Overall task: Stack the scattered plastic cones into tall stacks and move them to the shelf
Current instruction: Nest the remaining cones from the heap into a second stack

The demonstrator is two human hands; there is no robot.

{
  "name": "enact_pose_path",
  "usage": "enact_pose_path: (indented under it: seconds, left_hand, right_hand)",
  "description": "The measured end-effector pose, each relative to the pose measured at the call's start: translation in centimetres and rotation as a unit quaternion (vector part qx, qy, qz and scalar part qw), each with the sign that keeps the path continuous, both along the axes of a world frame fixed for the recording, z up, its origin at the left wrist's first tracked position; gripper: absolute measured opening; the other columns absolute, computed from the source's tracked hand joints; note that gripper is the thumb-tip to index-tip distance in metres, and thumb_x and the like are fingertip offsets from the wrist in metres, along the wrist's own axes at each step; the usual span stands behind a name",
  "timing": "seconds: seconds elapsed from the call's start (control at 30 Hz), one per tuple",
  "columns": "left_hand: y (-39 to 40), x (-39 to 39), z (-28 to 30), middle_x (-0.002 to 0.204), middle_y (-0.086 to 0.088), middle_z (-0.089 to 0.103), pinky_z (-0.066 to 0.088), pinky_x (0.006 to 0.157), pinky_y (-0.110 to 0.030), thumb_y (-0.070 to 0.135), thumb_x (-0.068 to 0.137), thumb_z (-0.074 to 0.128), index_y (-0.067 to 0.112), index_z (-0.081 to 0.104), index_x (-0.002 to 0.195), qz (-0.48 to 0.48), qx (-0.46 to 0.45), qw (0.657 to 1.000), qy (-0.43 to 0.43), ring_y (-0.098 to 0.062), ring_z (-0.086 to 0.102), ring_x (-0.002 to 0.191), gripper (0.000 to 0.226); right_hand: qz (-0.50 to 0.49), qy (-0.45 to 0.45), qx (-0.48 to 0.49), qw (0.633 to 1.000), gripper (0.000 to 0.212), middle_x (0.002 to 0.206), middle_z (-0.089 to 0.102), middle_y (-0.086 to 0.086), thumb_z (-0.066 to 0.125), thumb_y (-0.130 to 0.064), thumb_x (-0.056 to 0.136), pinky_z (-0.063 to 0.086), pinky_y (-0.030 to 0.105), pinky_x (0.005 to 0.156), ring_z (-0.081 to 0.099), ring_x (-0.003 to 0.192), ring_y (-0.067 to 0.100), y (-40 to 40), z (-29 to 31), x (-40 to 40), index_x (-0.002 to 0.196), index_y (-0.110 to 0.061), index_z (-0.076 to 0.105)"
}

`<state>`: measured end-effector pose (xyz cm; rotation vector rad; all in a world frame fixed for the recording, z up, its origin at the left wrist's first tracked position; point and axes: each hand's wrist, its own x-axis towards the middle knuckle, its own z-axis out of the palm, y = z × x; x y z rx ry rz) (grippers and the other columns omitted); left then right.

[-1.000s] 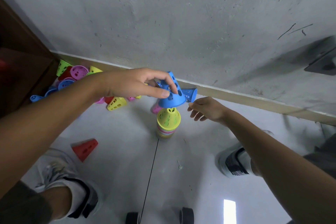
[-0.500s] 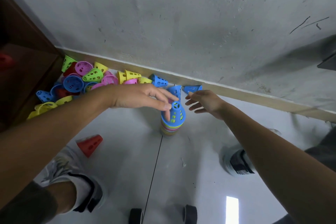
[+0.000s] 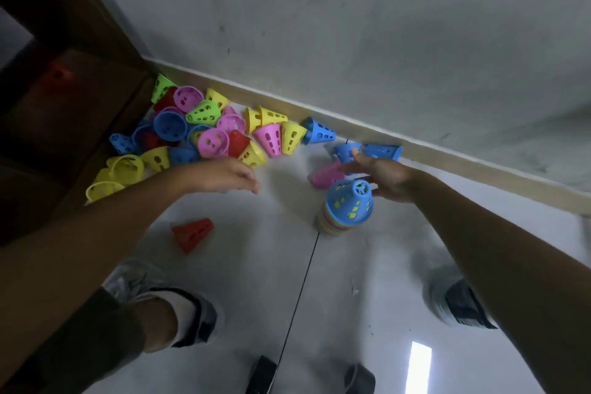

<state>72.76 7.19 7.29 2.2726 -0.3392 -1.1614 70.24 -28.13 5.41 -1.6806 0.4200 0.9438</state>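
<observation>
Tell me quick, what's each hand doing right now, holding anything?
Left hand: open, holding nothing, hovering near the scattered cones.
Right hand: open, fingers extended toward a blue cone by the baseboard, holding nothing.

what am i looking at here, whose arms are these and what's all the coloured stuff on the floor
This is one picture from a camera worn on a person's head, looking down at their own arms and shoes. On the grey floor lies a pile of loose plastic cones against the wall, plus a lone red cone. Near the middle stands a stack of cones with a blue one on top. The left hand and right hand are both open and hold nothing; the right reaches toward blue cones by the skirting.
</observation>
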Motion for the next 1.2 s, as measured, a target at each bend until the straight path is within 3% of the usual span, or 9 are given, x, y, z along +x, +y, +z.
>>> enact_pose_path:
  seconds: [0.13, 0.23, 0.3, 0.43, 0.63, 0.77, 0.93, 1.07, 1.2]
  left_hand:
    - [3.6, -0.6, -3.8, 0.087, 0.001, 0.072, 0.055, 0.087, -0.039, 0.052, 0.079, 0.078, 0.02, 0.07, 0.087, 0.01, 0.05, 0.998, -0.04, -0.021, 0.068, 0.089, 0.034]
    - [6.3, -1.6, -6.3, 0.102, -0.001, 0.068, 0.055, 0.089, -0.04, 0.038, 0.077, 0.074, 0.03, 0.06, 0.092, -0.021, 0.136, 0.99, -0.034, -0.016, 0.063, 0.088, 0.022]
    - [7.5, -2.6, -7.2, 0.109, -0.004, 0.065, 0.056, 0.086, -0.042, 0.049, 0.065, 0.072, 0.034, 0.057, 0.095, -0.015, 0.169, 0.985, -0.034, -0.02, 0.065, 0.092, 0.037]
    - [9.0, -3.9, -9.4, 0.121, -0.007, 0.053, 0.052, 0.09, -0.04, 0.035, 0.076, 0.08, 0.018, 0.055, 0.121, -0.051, 0.23, 0.969, -0.068, -0.027, 0.059, 0.105, 0.054]
    - [9.5, -5.1, -11.1, 0.121, -0.005, 0.048, 0.048, 0.089, -0.036, 0.025, 0.074, 0.081, 0.018, 0.051, 0.114, -0.038, 0.238, 0.964, -0.115, -0.029, 0.055, 0.105, 0.051]
    - [9.6, -5.0, -11.4, 0.116, -0.005, 0.05, 0.043, 0.083, -0.032, 0.018, 0.077, 0.078, 0.013, 0.052, 0.11, -0.037, 0.234, 0.962, -0.134, -0.028, 0.054, 0.105, 0.042]
    - [9.1, -4.3, -11.1, 0.107, -0.007, 0.059, 0.049, 0.076, -0.035, 0.02, 0.078, 0.078, 0.016, 0.057, 0.102, 0.012, 0.199, 0.971, -0.133, -0.024, 0.056, 0.092, 0.032]
    - [6.9, -3.6, -10.1, 0.098, -0.006, 0.063, 0.045, 0.067, -0.031, 0.025, 0.081, 0.077, 0.02, 0.055, 0.097, 0.055, 0.149, 0.977, -0.14, -0.02, 0.058, 0.085, 0.028]
    - [3.8, -2.9, -8.6, 0.091, -0.001, 0.064, 0.045, 0.064, -0.028, 0.037, 0.082, 0.078, 0.024, 0.056, 0.092, 0.101, 0.085, 0.982, -0.137, -0.018, 0.061, 0.084, 0.028]
  right_hand:
    - [0.001, -0.004, 0.0, 1.0, 0.058, 0.125, 0.062, -0.01, 0.038, -0.062, 0.098, 0.037, 0.046, 0.114, 0.051, 0.13, 0.02, 1.0, -1.0, 0.9, 0.132, -0.021, 0.06]
    - [0.008, -0.022, -0.019, 1.0, 0.059, 0.124, 0.061, -0.011, 0.038, -0.059, 0.099, 0.034, 0.048, 0.116, 0.046, 0.133, 0.018, 1.8, -1.1, 1.4, 0.136, -0.018, 0.058]
    - [0.01, -0.03, -0.021, 0.999, 0.06, 0.125, 0.061, -0.008, 0.039, -0.059, 0.099, 0.033, 0.049, 0.117, 0.046, 0.133, 0.018, 2.4, -1.2, 1.7, 0.135, -0.016, 0.06]
    - [0.004, -0.015, -0.022, 1.0, 0.061, 0.118, 0.06, -0.006, 0.04, -0.055, 0.101, 0.032, 0.049, 0.117, 0.046, 0.133, 0.022, 3.5, -1.4, 1.6, 0.137, -0.008, 0.056]
    - [0.014, 0.012, -0.017, 1.0, 0.061, 0.13, 0.05, 0.005, 0.036, -0.049, 0.103, 0.037, 0.041, 0.111, 0.049, 0.121, 0.023, 3.4, -1.1, 0.8, 0.139, -0.002, 0.051]
    - [-0.004, 0.017, -0.009, 1.0, 0.063, 0.136, 0.057, 0.008, 0.042, -0.054, 0.1, 0.037, 0.046, 0.115, 0.054, 0.125, 0.028, 2.9, -1.3, 0.8, 0.131, -0.002, 0.059]
    - [-0.018, 0.002, -0.005, 1.0, 0.065, 0.134, 0.061, 0.011, 0.041, -0.058, 0.1, 0.039, 0.048, 0.114, 0.056, 0.126, 0.028, 2.4, -1.3, 0.9, 0.132, -0.004, 0.06]
    - [-0.066, -0.029, 0.018, 0.997, 0.057, 0.119, 0.071, 0.011, 0.039, -0.053, 0.102, 0.048, 0.043, 0.103, 0.065, 0.113, 0.025, 2.2, -1.0, 1.0, 0.119, -0.007, 0.068]
    - [-0.115, -0.074, 0.049, 0.989, 0.041, 0.119, 0.07, 0.014, 0.049, -0.036, 0.104, 0.055, 0.031, 0.084, 0.067, 0.101, 0.026, 2.0, -0.3, 1.3, 0.119, -0.003, 0.068]
